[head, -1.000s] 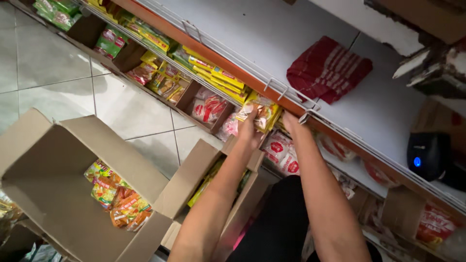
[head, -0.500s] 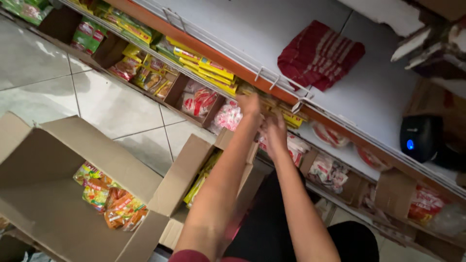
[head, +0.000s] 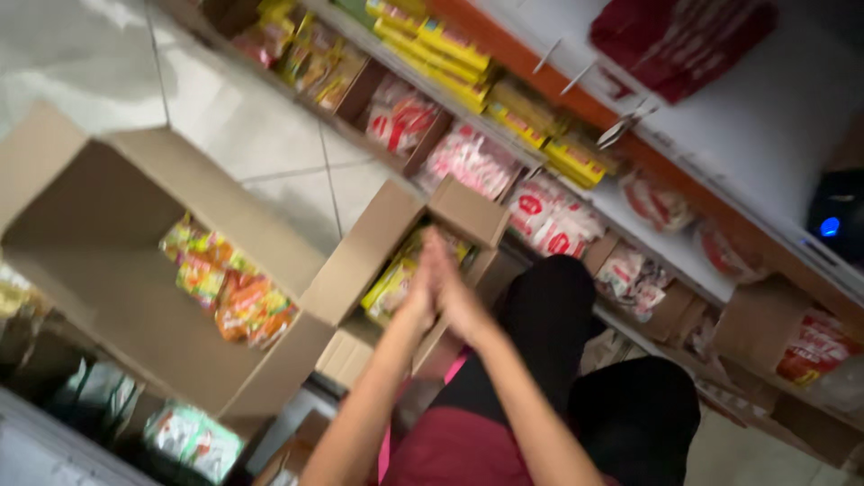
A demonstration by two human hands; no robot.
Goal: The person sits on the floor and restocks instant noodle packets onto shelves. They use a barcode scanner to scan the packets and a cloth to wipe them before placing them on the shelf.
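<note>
Both hands have come down from the far shelf (head: 630, 202) and now meet, palms together, over the small open box (head: 405, 279) of yellow packets. Left hand (head: 419, 286) and right hand (head: 457, 292) appear flat and empty, grip released, though blurred. The large box (head: 135, 270) of bright packets lies to the left.

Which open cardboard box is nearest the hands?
The smaller open cardboard box holding yellow packets, right under the hands; the large open cardboard box sits further left.
</note>
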